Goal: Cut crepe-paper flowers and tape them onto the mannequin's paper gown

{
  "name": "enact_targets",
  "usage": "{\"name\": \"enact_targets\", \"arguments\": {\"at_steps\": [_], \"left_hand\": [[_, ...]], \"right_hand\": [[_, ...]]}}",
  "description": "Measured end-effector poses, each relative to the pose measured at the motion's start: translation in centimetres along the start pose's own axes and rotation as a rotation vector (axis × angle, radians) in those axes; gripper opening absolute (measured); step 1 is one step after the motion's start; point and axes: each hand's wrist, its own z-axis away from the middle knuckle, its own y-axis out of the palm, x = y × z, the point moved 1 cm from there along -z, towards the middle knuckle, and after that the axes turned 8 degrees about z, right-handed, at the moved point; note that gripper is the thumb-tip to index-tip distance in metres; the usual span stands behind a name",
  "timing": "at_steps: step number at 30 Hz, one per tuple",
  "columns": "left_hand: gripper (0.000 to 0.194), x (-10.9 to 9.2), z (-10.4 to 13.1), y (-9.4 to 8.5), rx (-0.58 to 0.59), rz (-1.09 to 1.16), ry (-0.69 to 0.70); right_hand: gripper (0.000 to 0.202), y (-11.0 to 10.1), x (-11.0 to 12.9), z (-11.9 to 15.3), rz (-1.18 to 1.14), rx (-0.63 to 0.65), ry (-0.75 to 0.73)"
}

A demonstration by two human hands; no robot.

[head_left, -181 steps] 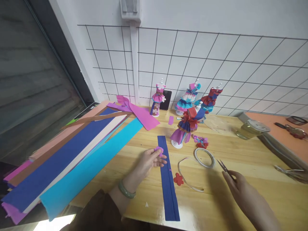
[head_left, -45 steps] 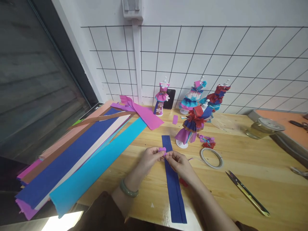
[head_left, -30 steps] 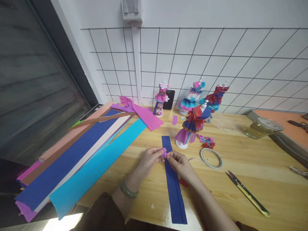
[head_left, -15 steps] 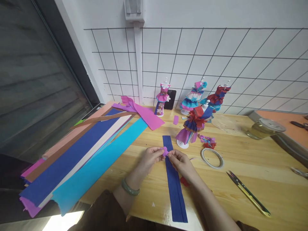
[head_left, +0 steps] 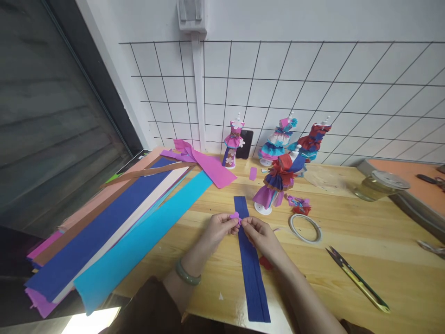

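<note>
A small purple paper flower (head_left: 235, 216) is pinched between the fingers of my left hand (head_left: 222, 227). From the other side, the fingertips of my right hand (head_left: 256, 232) grip the flower's right edge. Both hands are just above a dark blue paper strip (head_left: 253, 278), which lies lengthwise on the wooden table. Beside my right wrist, a red paper piece (head_left: 265, 263) is partly hidden by the arm.
Long coloured paper sheets (head_left: 146, 236) spread across the left. Small dress forms (head_left: 234, 141) in paper dresses stand at the back, near a phone (head_left: 246, 144). To the right are a tape roll (head_left: 306, 228), yellow snips (head_left: 359, 280) and a glass jar (head_left: 380, 185).
The purple flower has turned and tilted between my fingers. Both hands stay at nearly the same place, still pinching it.
</note>
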Motion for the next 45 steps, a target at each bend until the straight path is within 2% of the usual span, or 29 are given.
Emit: {"name": "enact_targets", "arguments": {"at_steps": [9, 16, 22, 25, 30, 35, 38, 40, 43, 45], "left_hand": [[0.029, -0.7, 0.3, 0.5, 0.014, 0.033, -0.020], [0.027, 0.1, -0.1, 0.1, -0.002, -0.010, -0.021], [0.028, -0.1, 0.0, -0.2, -0.012, 0.138, -0.072], [0.027, -0.4, 0.2, -0.1, -0.005, 0.195, -0.080], [0.026, -1.0, 0.3, -0.1, -0.009, 0.235, -0.125], [0.035, -1.3, 0.1, -0.6, -0.051, 0.290, -0.133], [0.040, -1.4, -0.2, -1.1, -0.095, 0.229, -0.171], [0.041, -1.3, -0.5, -1.3, -0.125, 0.112, -0.160], [0.033, -1.0, -0.9, -1.6, -0.190, -0.167, -0.045], [0.025, -0.8, -1.1, -1.8, -0.223, -0.269, 0.028]], "right_hand": [[0.035, -0.1, -0.2, 0.0, 0.046, -0.019, -0.019], [0.034, -0.1, -0.1, 0.0, 0.023, -0.031, -0.027], [0.035, -0.5, -0.5, -0.6, -0.111, -0.120, 0.022], [0.036, -0.7, 0.0, -0.2, -0.107, -0.122, 0.041], [0.038, -1.6, 2.1, 1.8, 0.032, -0.089, -0.002], [0.038, -4.0, 3.2, 4.8, 0.220, -0.136, -0.004], [0.036, -5.7, 2.3, 6.9, 0.335, -0.147, 0.032], [0.038, -6.9, 1.3, 8.4, 0.403, -0.151, 0.099], [0.037, -8.4, -0.5, 10.3, 0.480, -0.178, 0.161], [0.036, -9.1, -1.5, 11.2, 0.503, -0.203, 0.169]]}}
